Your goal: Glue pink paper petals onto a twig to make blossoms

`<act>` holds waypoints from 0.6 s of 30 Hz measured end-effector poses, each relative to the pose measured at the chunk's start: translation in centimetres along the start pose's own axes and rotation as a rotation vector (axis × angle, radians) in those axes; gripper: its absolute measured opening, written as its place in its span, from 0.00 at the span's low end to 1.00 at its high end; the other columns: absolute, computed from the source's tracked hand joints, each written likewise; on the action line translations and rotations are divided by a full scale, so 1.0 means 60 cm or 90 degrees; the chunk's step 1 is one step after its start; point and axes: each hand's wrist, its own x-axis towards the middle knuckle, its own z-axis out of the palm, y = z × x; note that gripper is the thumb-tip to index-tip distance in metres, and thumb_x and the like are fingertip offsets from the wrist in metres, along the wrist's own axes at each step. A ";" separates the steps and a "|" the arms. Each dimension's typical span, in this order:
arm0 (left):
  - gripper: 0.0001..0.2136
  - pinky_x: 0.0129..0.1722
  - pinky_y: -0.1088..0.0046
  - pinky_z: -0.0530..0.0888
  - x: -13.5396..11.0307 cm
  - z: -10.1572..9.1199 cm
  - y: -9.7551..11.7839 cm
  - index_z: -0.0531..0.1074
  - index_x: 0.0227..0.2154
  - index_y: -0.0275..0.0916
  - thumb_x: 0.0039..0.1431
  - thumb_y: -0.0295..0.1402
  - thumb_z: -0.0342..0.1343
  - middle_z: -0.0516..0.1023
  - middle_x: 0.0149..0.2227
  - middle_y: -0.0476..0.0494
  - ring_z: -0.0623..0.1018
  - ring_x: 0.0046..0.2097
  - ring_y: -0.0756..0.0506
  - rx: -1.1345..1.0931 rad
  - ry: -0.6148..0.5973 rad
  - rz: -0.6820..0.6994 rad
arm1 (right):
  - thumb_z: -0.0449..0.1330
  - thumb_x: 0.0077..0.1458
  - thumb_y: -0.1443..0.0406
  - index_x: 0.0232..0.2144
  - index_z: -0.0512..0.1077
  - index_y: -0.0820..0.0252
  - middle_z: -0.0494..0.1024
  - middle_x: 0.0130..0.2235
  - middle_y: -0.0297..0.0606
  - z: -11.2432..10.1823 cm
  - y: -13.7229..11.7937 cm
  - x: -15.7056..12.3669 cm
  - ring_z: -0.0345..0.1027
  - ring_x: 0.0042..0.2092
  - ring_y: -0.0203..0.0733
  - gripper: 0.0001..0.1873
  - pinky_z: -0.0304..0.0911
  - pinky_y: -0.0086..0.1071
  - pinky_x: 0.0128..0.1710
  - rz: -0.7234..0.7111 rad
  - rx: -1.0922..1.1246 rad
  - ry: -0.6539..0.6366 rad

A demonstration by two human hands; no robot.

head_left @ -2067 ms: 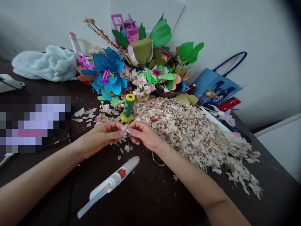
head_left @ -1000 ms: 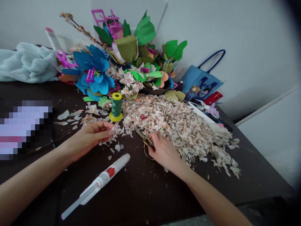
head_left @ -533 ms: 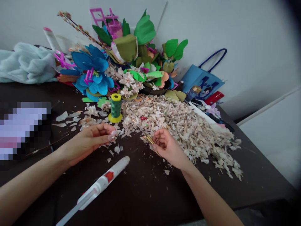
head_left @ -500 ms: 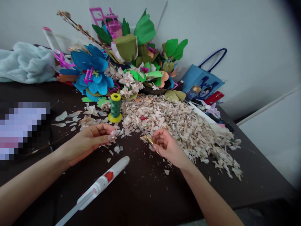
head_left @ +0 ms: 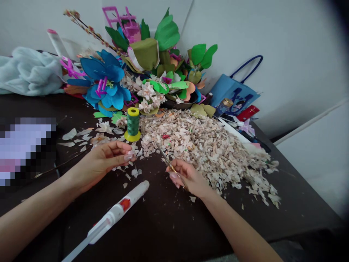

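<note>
White walls rise behind a dark surface (head_left: 169, 229) strewn with paper scraps. At upper left lies a pale blue towel (head_left: 29, 72), beside a large blue paper flower (head_left: 107, 78). The left hand (head_left: 99, 165) hangs above the surface, its fingers curled and close together; whether they pinch anything tiny, I cannot tell. Right of it stands a green thread spool (head_left: 133, 123) with yellow ends, and below lies a white tube (head_left: 117, 211) with a red patch. The right hand (head_left: 191, 180) has its fingers closed on small gold scissors (head_left: 166, 160), whose blades point up-left at the edge of a heap of shredded paper (head_left: 209, 153). Further right leans a blue paper bag (head_left: 231, 92).
</note>
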 end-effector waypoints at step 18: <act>0.12 0.37 0.85 0.72 -0.012 0.020 0.005 0.74 0.34 0.43 0.46 0.35 0.67 0.77 0.33 0.53 0.76 0.36 0.55 0.059 0.032 0.121 | 0.60 0.54 0.52 0.32 0.64 0.61 0.63 0.23 0.28 0.042 -0.022 0.002 0.51 0.23 0.30 0.18 0.48 0.27 0.22 -0.002 -0.093 -0.086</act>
